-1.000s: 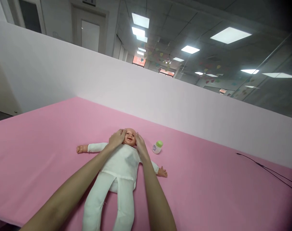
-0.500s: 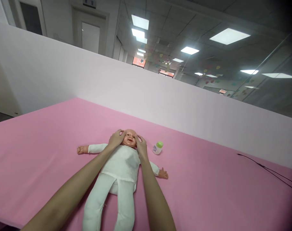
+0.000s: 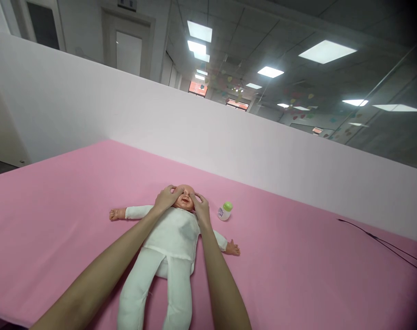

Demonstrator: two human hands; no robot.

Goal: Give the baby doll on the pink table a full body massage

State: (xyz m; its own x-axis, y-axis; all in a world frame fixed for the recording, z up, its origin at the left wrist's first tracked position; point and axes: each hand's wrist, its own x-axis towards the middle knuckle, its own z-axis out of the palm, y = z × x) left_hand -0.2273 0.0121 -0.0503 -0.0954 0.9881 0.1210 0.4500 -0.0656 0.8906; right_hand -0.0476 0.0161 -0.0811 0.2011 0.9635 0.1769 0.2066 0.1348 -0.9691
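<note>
A baby doll [image 3: 172,233] in a white cloth suit lies on its back with arms spread on a pink sheet [image 3: 74,238]. Its vinyl head [image 3: 185,201] sits between my hands. My left hand [image 3: 166,198] presses on the doll's face from the left, and my right hand [image 3: 201,208] does so from the right. Fingertips of both hands cover the eye area. A small white bottle with a green cap [image 3: 225,211] stands just right of the doll's head, apart from my right hand.
A white panel wall [image 3: 208,133] runs along the far edge of the pink sheet. A thin black cable [image 3: 380,243] lies on the sheet at the right. Behind the panel are a doorway, ceiling lights and hanging paper decorations.
My fingertips have slid inward over the doll's face, and my right hand now covers more of it. The doll and the bottle stay in place.
</note>
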